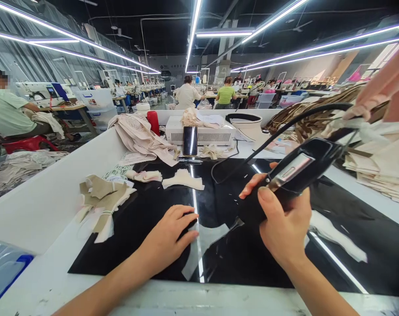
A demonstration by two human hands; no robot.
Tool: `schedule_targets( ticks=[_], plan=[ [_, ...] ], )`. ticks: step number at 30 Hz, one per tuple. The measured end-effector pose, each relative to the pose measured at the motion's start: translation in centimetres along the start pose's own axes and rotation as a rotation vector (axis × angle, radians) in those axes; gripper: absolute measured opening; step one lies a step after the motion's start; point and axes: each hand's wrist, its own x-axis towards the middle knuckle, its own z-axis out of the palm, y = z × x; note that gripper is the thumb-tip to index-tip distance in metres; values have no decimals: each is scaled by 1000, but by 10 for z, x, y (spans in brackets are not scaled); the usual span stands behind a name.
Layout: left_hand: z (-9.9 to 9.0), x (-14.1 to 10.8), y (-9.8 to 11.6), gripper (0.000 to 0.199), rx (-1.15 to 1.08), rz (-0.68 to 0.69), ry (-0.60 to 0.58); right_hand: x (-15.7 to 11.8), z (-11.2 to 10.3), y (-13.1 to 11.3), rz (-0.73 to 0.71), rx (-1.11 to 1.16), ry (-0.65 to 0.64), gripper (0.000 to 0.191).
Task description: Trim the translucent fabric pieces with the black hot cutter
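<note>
My right hand (287,228) is wrapped round a black corded handheld tool (293,171), which has a silver plate on its side. The tool's narrow metal tip (237,223) points left and down, at the right end of a thin, pale, curved fabric piece (204,241). Whether tip and fabric touch, I cannot tell. My left hand (171,237) lies palm down with fingers apart, its fingertips at the left edge of that piece. Under both is a glossy black mat (143,259). To the right of my right hand lies a white fabric piece (338,237).
Beyond my hands are small white fabric pieces (183,179), a tied beige bundle (103,193), a phone (190,140) and a vented white box (202,131). A black cable (272,125) arches from the tool. At upper right, another person's hand (367,105) is near stacked cut fabric (380,162).
</note>
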Motion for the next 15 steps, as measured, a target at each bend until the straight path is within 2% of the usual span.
schedule_targets(
  ticks=[4,7,11,13,15],
  plan=[
    [5,1,-5,18,-21,-42,45,2,-11,-1,-10,-247,-14,35],
    [5,3,-3,9,-92,-60,52,3,-20,-4,-47,-502,67,40],
    [8,3,-1,13,-193,-70,82,4,-30,-10,-152,-822,128,59],
    [10,4,-1,14,-253,-75,109,3,-39,-9,-224,-850,179,69],
    [11,4,-1,12,-305,-106,127,-1,-48,-6,-360,-777,217,77]
  ],
)
